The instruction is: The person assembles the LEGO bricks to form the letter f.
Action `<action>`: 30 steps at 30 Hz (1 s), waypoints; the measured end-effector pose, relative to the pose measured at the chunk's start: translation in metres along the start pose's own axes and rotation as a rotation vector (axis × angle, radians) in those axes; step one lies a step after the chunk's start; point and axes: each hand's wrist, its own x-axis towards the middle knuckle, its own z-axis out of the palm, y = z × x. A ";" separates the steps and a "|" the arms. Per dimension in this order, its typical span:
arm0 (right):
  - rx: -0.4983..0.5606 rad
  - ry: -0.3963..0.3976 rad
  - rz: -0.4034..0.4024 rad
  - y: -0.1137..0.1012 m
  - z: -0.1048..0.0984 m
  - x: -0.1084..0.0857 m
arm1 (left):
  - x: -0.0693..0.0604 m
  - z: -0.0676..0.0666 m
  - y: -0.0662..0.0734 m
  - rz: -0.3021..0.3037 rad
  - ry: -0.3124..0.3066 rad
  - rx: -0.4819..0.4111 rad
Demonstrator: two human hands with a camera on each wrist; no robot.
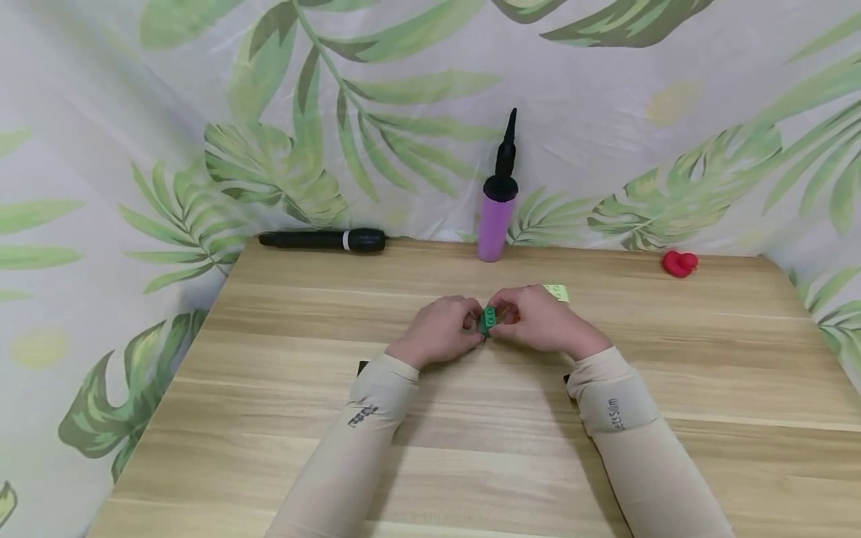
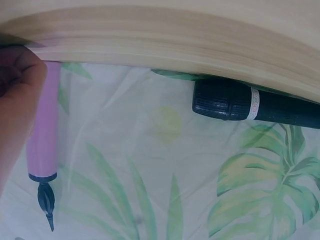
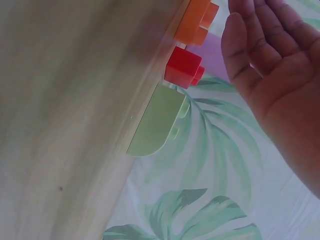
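Note:
In the head view, a small green brick (image 1: 489, 317) with studs stands upright between the fingertips of both hands at mid-table. The left hand (image 1: 436, 330) pinches it from the left; the right hand (image 1: 543, 320) pinches it from the right. Only part of the left hand (image 2: 20, 85) shows at the left wrist view's edge, its fingertips cut off. Beside the right hand (image 3: 282, 67) in the right wrist view are an orange brick (image 3: 192, 22), a red brick (image 3: 183, 66) and a light green rounded brick (image 3: 157, 120). The green brick is hidden there.
Along the back of the wooden table (image 1: 296, 418) lie a black cylindrical object (image 1: 309, 240) with a white band and, at the right, a red object (image 1: 679, 263). A purple and black pump (image 1: 494, 224) stands between them, before a leaf-patterned cloth (image 1: 417, 45).

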 end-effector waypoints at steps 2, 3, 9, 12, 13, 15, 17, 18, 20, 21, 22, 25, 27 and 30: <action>-0.008 0.001 -0.003 -0.001 0.001 0.001 | 0.000 0.000 -0.002 -0.003 0.003 -0.013; -0.014 0.002 -0.002 -0.001 0.001 0.001 | 0.000 -0.001 -0.002 -0.001 0.004 -0.016; -0.046 0.013 -0.015 -0.003 0.001 0.001 | 0.001 -0.001 -0.004 0.008 0.003 -0.003; -0.065 0.022 -0.022 -0.006 0.001 0.001 | 0.001 -0.001 -0.003 0.009 0.004 0.004; -0.074 0.025 -0.026 -0.006 0.001 0.001 | 0.001 -0.001 -0.003 0.010 0.005 0.001; -0.092 0.030 -0.033 -0.007 0.002 0.001 | 0.001 -0.002 -0.002 0.009 0.001 -0.002; -0.111 0.036 -0.037 -0.008 0.003 0.000 | 0.000 -0.002 -0.002 0.008 -0.004 -0.004; -0.117 0.039 -0.040 -0.008 0.003 0.001 | 0.000 -0.002 -0.002 0.008 -0.006 -0.005; -0.124 0.045 -0.043 -0.008 0.004 0.000 | 0.000 -0.002 -0.001 0.007 -0.010 -0.004; -0.125 0.047 -0.044 -0.008 0.004 0.000 | 0.000 -0.002 -0.001 0.006 -0.011 -0.004; -0.124 0.049 -0.048 -0.007 0.004 0.000 | 0.001 -0.002 -0.001 0.005 -0.011 -0.002; -0.120 0.051 -0.057 -0.004 0.005 0.001 | 0.000 -0.003 -0.001 0.004 -0.006 -0.005; -0.109 0.047 -0.057 -0.003 0.005 0.001 | 0.000 -0.003 0.000 0.004 -0.004 -0.007; -0.096 0.036 -0.051 -0.001 0.006 0.002 | 0.000 -0.003 0.000 0.005 -0.002 -0.013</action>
